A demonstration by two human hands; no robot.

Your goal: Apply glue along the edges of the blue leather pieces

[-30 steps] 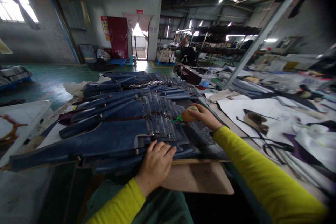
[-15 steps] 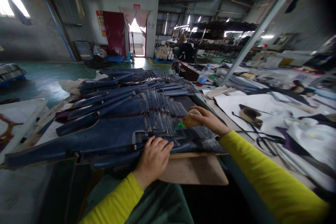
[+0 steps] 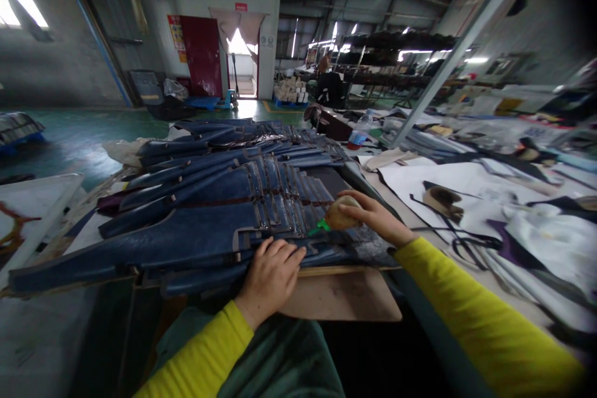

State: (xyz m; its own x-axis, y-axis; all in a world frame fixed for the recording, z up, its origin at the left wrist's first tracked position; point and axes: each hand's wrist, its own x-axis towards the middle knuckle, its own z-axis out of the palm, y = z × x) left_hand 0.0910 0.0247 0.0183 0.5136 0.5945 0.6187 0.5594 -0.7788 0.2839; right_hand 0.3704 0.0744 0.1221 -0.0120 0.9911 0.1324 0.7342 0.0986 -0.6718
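My right hand (image 3: 379, 219) is wrapped round a squat, yellowish squeeze bottle (image 3: 342, 214), tipped so that its green nozzle (image 3: 319, 226) points down and left. The nozzle tip is close over the overlapped edges of the blue leather pieces (image 3: 186, 231); whether it touches them I cannot tell. Shiny wet-looking streaks (image 3: 293, 211) run along the fanned edges of these pieces. My left hand (image 3: 272, 275) lies flat on the nearest blue piece, fingers stretched out, by the table's front edge.
A tan board (image 3: 342, 298) sticks out under the front edge. White sheets (image 3: 489, 183) and black straps (image 3: 459, 239) lie to the right. Behind stands a plastic bottle with red liquid (image 3: 359, 134), near a slanted metal post (image 3: 433, 84). A white tray (image 3: 41, 211) is at left.
The squeeze bottle's nozzle has shifted very slightly left and down along the leather edges. My left hand stays on the nearest piece. The whole view has moved a little.
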